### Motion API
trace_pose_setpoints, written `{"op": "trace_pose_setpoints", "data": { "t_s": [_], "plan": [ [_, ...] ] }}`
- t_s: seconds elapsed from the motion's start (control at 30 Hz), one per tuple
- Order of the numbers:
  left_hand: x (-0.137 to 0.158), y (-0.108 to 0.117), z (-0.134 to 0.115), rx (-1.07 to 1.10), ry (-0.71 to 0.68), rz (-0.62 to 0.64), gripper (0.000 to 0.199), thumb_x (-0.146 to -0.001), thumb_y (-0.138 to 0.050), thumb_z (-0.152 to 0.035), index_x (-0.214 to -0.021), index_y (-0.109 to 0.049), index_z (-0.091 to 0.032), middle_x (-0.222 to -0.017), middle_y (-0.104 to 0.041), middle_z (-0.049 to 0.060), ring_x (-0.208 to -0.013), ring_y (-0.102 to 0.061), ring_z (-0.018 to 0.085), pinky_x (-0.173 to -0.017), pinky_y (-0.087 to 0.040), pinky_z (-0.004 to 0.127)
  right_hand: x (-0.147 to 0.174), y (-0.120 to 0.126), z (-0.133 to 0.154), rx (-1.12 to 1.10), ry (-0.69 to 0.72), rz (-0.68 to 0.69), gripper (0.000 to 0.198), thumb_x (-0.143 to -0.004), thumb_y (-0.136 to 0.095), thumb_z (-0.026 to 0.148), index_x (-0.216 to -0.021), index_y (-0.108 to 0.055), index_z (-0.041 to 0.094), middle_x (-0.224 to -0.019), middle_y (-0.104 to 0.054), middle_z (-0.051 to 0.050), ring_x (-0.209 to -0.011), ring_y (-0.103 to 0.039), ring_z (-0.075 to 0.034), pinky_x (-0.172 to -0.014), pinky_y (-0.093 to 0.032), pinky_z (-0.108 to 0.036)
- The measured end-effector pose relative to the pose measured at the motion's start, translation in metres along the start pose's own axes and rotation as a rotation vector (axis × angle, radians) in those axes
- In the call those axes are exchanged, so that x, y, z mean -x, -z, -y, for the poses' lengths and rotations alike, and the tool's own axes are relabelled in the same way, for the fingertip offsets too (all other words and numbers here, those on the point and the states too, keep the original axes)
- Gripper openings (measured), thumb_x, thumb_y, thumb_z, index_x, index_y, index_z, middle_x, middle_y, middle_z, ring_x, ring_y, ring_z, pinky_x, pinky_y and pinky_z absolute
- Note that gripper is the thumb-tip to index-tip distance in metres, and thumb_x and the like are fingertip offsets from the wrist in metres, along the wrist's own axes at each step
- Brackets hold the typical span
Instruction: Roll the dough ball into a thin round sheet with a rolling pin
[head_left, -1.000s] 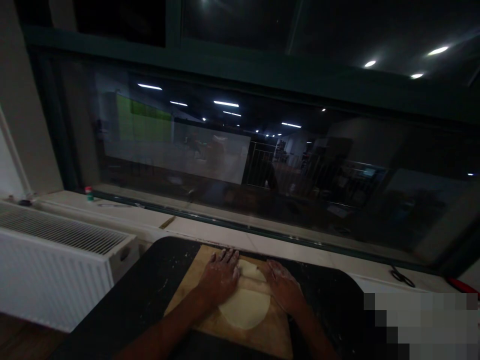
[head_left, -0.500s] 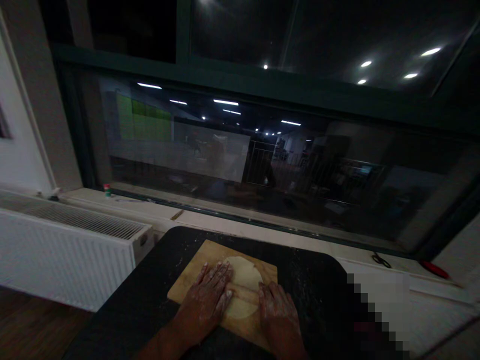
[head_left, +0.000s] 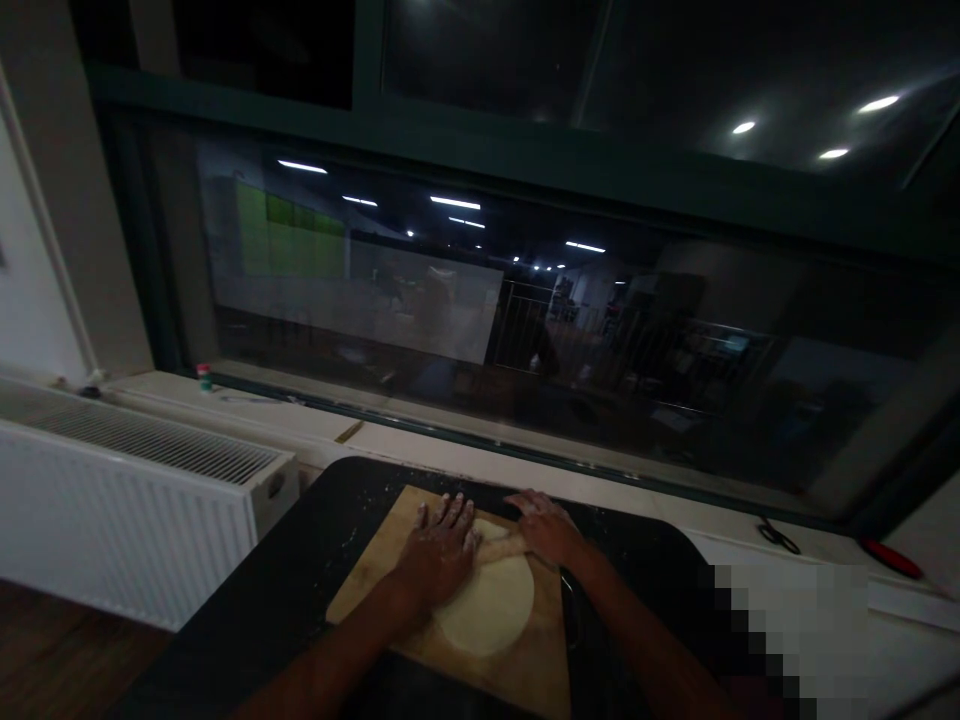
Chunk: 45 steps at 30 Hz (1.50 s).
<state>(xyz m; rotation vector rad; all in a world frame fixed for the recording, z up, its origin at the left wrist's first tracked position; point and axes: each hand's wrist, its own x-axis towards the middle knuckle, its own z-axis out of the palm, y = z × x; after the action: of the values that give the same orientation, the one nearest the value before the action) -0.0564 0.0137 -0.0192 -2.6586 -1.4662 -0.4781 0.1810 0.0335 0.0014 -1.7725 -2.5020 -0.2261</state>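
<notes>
A thin wooden rolling pin (head_left: pixel 502 548) lies across the far part of a round, flat sheet of dough (head_left: pixel 491 605). The dough rests on a wooden board (head_left: pixel 367 570). My left hand (head_left: pixel 442 550), floury at the fingertips, presses flat over the pin's left end with its fingers stretched and spread. Over the right end lies my right hand (head_left: pixel 544 527), its fingers extended toward the far edge of the board. Both palms hide the ends of the pin. Neither hand's fingers appear wrapped around it.
The board sits on a dark table (head_left: pixel 300 560) dusted with flour. Beyond it runs a windowsill (head_left: pixel 420 445) with a small red-capped bottle (head_left: pixel 204 377), black-handled scissors (head_left: pixel 778 537) and a red object (head_left: pixel 890 558). A white radiator (head_left: pixel 150 500) stands at left.
Both hands and the rolling pin have moved away from me, toward the far edge of the dough. More of the near side of the dough shows. The view has shifted slightly.
</notes>
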Motion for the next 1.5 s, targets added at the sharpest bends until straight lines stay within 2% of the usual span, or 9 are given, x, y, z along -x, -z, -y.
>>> {"op": "trace_pose_setpoints", "data": {
  "t_s": [0.13,0.27,0.5,0.63,0.73,0.93,1.17,1.3,1.5],
  "plan": [
    [-0.001,-0.007,-0.006,-0.029,0.033,-0.07,0.05,-0.102,-0.034,-0.032,-0.146,-0.047,-0.012,-0.151,-0.045,0.017,-0.142,-0.04,0.037,-0.111,-0.032,0.067,0.007,-0.016,0.001,-0.051,-0.065,-0.021,0.049,-0.099,-0.031,0.021,-0.143,-0.052,0.022,-0.148,-0.053,-0.004,-0.134,-0.051,-0.016,-0.112,-0.04,-0.031],
    [0.011,-0.009,-0.013,-0.084,-0.019,-0.162,0.051,-0.1,-0.039,-0.03,-0.147,-0.046,-0.011,-0.152,-0.045,0.017,-0.14,-0.041,0.037,-0.11,-0.034,0.065,0.035,-0.025,0.01,-0.056,-0.126,-0.073,0.048,-0.101,-0.03,0.024,-0.142,-0.053,0.014,-0.145,-0.055,-0.01,-0.134,-0.05,-0.023,-0.114,-0.039,-0.04],
    [0.056,-0.007,-0.019,-0.165,-0.244,-0.359,0.052,-0.101,-0.042,-0.03,-0.151,-0.038,-0.015,-0.154,-0.046,0.009,-0.142,-0.04,0.029,-0.117,-0.032,0.049,0.102,-0.048,0.035,-0.102,-0.112,-0.453,0.044,-0.103,-0.032,0.027,-0.138,-0.057,0.019,-0.143,-0.057,-0.007,-0.138,-0.046,-0.021,-0.112,-0.045,-0.038],
    [0.076,0.003,-0.022,-0.194,-0.328,-0.386,0.054,-0.103,-0.042,-0.033,-0.153,-0.034,-0.016,-0.155,-0.044,0.005,-0.144,-0.037,0.024,-0.12,-0.027,0.044,0.122,-0.053,0.04,-0.173,-0.134,-0.501,0.044,-0.104,-0.035,0.033,-0.145,-0.048,0.025,-0.15,-0.05,-0.003,-0.141,-0.042,-0.019,-0.113,-0.045,-0.037],
    [0.075,0.001,-0.02,-0.184,-0.339,-0.4,0.053,-0.103,-0.041,-0.033,-0.153,-0.035,-0.016,-0.153,-0.047,0.006,-0.141,-0.042,0.022,-0.119,-0.03,0.043,0.107,-0.045,0.031,-0.123,-0.091,-0.397,0.043,-0.104,-0.035,0.033,-0.143,-0.052,0.022,-0.147,-0.053,-0.005,-0.14,-0.043,-0.021,-0.114,-0.043,-0.039],
    [0.037,-0.019,0.001,-0.228,-0.257,-0.387,0.047,-0.104,-0.038,-0.036,-0.146,-0.047,-0.018,-0.145,-0.056,0.011,-0.134,-0.05,0.029,-0.11,-0.04,0.052,0.03,-0.019,0.007,0.051,-0.091,-0.121,0.04,-0.102,-0.031,0.019,-0.128,-0.061,0.016,-0.128,-0.067,-0.015,-0.123,-0.06,-0.023,-0.102,-0.049,-0.039],
    [0.009,-0.02,0.022,-0.21,-0.01,-0.157,0.046,-0.1,-0.033,-0.021,-0.14,-0.056,-0.02,-0.148,-0.051,0.017,-0.135,-0.049,0.036,-0.099,-0.047,0.064,-0.032,-0.01,-0.005,0.029,-0.009,-0.041,0.029,-0.099,-0.04,0.023,-0.107,-0.068,0.019,-0.106,-0.074,-0.01,-0.098,-0.071,-0.021,-0.088,-0.053,-0.031],
    [0.01,-0.029,0.014,-0.202,0.005,-0.192,0.047,-0.096,-0.034,-0.017,-0.135,-0.06,-0.018,-0.146,-0.053,0.017,-0.135,-0.049,0.037,-0.101,-0.044,0.067,-0.037,-0.018,-0.009,-0.005,0.012,-0.03,0.031,-0.098,-0.039,0.017,-0.104,-0.069,0.016,-0.106,-0.074,-0.011,-0.095,-0.071,-0.019,-0.085,-0.053,-0.029],
    [0.028,-0.029,-0.008,-0.247,-0.097,-0.316,0.045,-0.098,-0.037,-0.022,-0.139,-0.056,-0.017,-0.143,-0.058,0.013,-0.133,-0.052,0.033,-0.106,-0.045,0.056,0.009,-0.031,-0.008,-0.07,-0.042,-0.116,0.041,-0.101,-0.032,0.015,-0.125,-0.065,0.02,-0.127,-0.068,-0.007,-0.125,-0.057,-0.019,-0.109,-0.042,-0.035]
  ]
}}
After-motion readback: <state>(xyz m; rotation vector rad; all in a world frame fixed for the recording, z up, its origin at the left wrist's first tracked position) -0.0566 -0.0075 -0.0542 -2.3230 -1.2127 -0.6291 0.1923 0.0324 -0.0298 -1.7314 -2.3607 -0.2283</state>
